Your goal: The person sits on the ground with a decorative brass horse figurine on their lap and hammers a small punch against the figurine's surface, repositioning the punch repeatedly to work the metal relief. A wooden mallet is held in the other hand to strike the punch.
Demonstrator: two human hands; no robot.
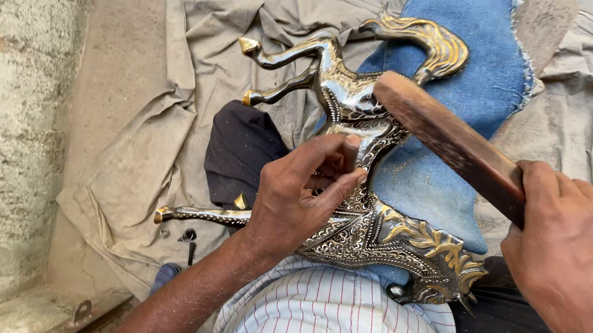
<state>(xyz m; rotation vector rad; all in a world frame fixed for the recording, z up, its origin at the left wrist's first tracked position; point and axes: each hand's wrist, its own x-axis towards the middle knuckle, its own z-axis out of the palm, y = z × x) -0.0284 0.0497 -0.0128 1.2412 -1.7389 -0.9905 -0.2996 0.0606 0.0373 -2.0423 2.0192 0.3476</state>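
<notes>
No pkgs, labels, signs or screens in view.

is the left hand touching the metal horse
Touching. The head view shows the left hand resting on the metal horse, its fingertips pressed against the figure's middle.
</notes>
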